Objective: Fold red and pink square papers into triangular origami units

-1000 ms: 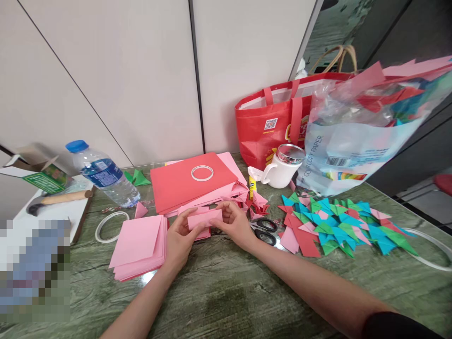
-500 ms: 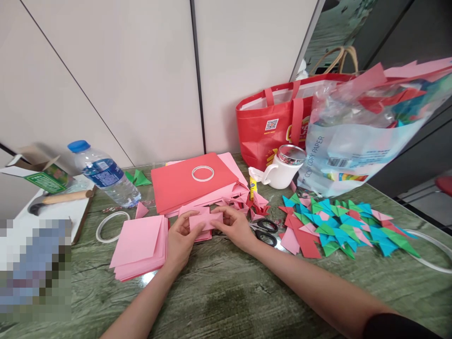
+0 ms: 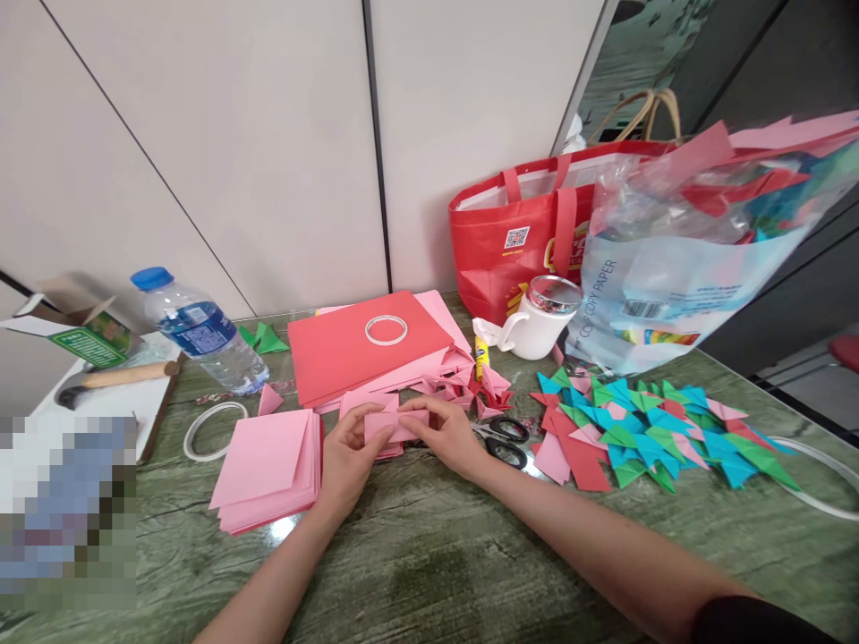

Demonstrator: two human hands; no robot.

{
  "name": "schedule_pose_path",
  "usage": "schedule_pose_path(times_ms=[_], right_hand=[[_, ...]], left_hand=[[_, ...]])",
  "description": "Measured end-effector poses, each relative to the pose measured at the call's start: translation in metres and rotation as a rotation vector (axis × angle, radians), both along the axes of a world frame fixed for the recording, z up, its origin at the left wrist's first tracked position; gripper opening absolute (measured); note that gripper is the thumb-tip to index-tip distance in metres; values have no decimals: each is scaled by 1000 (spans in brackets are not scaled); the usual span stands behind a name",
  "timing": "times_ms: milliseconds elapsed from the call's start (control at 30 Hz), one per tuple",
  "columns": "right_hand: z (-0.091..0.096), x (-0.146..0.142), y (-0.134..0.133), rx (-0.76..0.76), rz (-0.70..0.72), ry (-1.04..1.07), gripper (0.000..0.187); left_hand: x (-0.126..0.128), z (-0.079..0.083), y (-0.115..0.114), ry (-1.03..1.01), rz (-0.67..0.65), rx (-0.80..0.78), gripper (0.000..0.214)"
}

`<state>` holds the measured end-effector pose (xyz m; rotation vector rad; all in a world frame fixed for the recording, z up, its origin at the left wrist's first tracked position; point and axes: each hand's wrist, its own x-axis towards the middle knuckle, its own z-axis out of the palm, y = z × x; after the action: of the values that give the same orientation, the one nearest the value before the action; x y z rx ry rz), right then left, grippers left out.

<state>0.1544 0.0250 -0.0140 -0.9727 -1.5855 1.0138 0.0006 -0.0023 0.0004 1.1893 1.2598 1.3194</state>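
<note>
A folded strip of pink paper (image 3: 395,427) is stretched level between my two hands, just above the table. My left hand (image 3: 354,447) pinches its left end between thumb and fingers. At the other end, my right hand (image 3: 448,436) grips it the same way. Beside my left wrist lies a stack of pink paper squares (image 3: 265,461). Scissors with black handles (image 3: 506,440) rest right of my right hand. Folded pink pieces (image 3: 446,386) are heaped just behind my hands, partly hidden by them.
Red sheets (image 3: 355,349) carry a roll of tape (image 3: 386,330). A water bottle (image 3: 201,331) stands at the left. A white mug (image 3: 540,322), a red bag (image 3: 497,259) and a plastic bag (image 3: 658,295) stand at the back right. Coloured folded pieces (image 3: 644,429) cover the right side.
The pink paper looks narrower and has shifted slightly right. My thumbs and fingers have moved a little along it, both hands still holding on.
</note>
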Motion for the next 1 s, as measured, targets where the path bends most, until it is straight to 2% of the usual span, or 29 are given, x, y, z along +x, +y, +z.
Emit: schedule_pose_path(times_ms=[133,333,1000], right_hand=[[-1,0,0,-2,-16,-9,13],[-1,0,1,12,-13,13,12],[0,0,0,-70,-32,24,15]], left_hand=[[1,3,-1,-1,-32,-9,43],[-4,-5,0,-18,-38,-26,27],[-6,-10,2,28,-20,-10,25]])
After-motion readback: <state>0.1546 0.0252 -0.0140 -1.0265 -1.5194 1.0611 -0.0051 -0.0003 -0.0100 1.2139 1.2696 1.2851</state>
